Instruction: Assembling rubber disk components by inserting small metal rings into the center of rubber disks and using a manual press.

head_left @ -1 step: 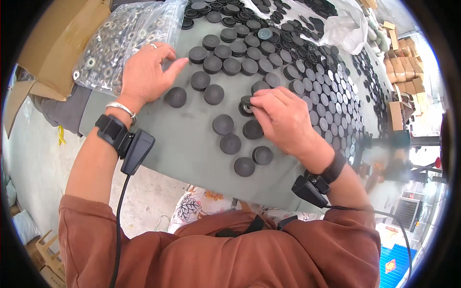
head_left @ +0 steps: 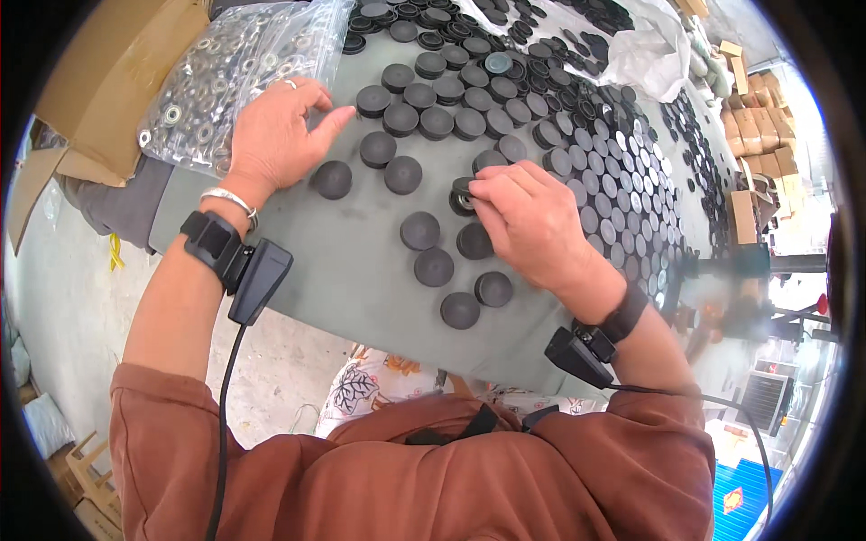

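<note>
My right hand (head_left: 541,225) pinches the edge of a round black cap (head_left: 461,185) between thumb and fingers. The cap is tilted over a black round piece with a metal ring (head_left: 462,203) inside it; my fingers partly cover both. Just beside these lies another black cap (head_left: 474,242), partly under the hand. My left hand (head_left: 284,135) holds nothing; its thumb stretches out toward the loose caps and its fingers are loosely bent. It is by a clear plastic bag (head_left: 271,59) full of small metal bearings. Below its thumb sits a single black cap (head_left: 332,179).
Many black caps (head_left: 622,180) crowd the right and far side of the grey-green tabletop (head_left: 334,279). A white plastic sheet (head_left: 645,59) lies among them at the back. An open cardboard box (head_left: 113,99) stands at the left. Stacked cartons (head_left: 758,131) are at the far right.
</note>
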Demonstrator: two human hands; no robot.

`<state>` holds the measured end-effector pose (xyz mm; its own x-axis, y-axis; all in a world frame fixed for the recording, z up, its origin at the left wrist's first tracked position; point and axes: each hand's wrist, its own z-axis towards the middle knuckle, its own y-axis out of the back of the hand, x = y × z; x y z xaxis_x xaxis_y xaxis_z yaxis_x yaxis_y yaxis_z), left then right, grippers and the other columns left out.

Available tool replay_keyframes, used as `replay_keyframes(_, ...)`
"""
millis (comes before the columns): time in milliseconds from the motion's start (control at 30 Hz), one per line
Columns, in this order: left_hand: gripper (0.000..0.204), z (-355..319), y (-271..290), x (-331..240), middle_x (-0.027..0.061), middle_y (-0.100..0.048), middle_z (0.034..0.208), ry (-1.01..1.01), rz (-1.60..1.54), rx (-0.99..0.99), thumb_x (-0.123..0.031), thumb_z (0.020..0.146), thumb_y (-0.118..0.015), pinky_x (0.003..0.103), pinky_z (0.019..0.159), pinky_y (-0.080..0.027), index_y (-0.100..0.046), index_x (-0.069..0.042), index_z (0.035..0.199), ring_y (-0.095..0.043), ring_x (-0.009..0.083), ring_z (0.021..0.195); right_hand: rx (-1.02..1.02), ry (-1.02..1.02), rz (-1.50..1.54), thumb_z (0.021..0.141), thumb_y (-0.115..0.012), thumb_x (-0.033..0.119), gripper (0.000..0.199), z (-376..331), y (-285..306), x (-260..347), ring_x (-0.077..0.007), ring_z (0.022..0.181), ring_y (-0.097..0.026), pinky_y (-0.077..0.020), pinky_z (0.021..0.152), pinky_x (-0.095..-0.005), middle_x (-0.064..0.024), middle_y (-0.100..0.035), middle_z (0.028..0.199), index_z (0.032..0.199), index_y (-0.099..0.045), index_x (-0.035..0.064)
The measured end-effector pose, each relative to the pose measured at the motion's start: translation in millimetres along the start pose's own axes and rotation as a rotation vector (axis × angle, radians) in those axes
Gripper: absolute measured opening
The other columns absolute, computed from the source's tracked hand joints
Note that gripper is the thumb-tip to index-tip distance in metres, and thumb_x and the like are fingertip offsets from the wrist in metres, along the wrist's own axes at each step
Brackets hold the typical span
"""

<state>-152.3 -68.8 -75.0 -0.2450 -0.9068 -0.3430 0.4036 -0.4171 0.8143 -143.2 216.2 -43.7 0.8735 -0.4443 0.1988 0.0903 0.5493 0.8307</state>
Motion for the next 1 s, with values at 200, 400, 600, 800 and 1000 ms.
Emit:
replay_keyframes(200,0.026,-2.1,-2.8,3.4,0.0022,-0.065,0.088,-0.028,0.023,-0.016,-0.029,0.082,-0.068,0.028,0.062,-0.048,-0.062,-0.004,0.078,-0.057,0.0176,0.065,0.096,0.087,-0.136,0.068,-0.061,0.003,0.017,-10.7,-4.3,2.8,-0.0225,0.077,-0.053,-0.0451,0.068,-0.0329,-0.006,-0.058,0.086,0.085,-0.06,0.0043)
replay_keyframes(400,0.025,-3.1,-2.3,2.7,0.0024,-0.065,0.087,-0.039,0.002,-0.037,-0.029,0.082,-0.068,0.029,0.061,-0.048,-0.061,-0.005,0.077,-0.057,0.0178,0.065,0.163,0.146,-0.153,0.063,-0.061,0.002,0.029,-13.8,0.1,5.4,-0.0224,0.08,-0.053,-0.0438,0.071,-0.0338,-0.0066,-0.058,0.089,0.092,-0.062,0.0009)
replay_keyframes(600,0.027,-1.7,-1.7,1.3,0.0026,-0.064,0.085,-0.058,-0.005,-0.055,-0.031,0.081,-0.069,0.029,0.061,-0.047,-0.062,-0.005,0.079,-0.057,0.0177,0.065,0.347,0.102,-0.111,0.06,-0.061,0.003,0.034,-6.5,9.0,3.2,-0.0234,0.082,-0.054,-0.0433,0.073,-0.0343,-0.0091,-0.059,0.091,0.094,-0.062,-0.0013)
replay_keyframes(800,0.026,-4.3,-2.4,4.7,0.0052,-0.063,0.08,-0.062,-0.046,-0.055,-0.032,0.082,-0.067,0.03,0.062,-0.047,-0.065,-0.006,0.08,-0.058,0.0189,0.065,0.358,0.153,-0.183,0.062,-0.061,0.004,0.038,-10.1,8.6,11.7,-0.0239,0.085,-0.054,-0.043,0.075,-0.0345,-0.0107,-0.059,0.096,0.099,-0.062,-0.0029)
replay_keyframes(1000,0.021,3.4,19.3,1.2,0.0085,-0.066,0.084,0.081,-0.204,0.093,-0.026,0.084,-0.065,0.032,0.065,-0.048,-0.067,-0.005,0.084,-0.061,0.0209,0.072,0.339,0.159,-0.232,0.065,-0.06,0.005,0.036,-6.3,-0.1,11.6,-0.0243,0.089,-0.053,-0.0428,0.078,-0.0349,-0.0106,-0.06,0.1,0.1,-0.062,-0.0026)
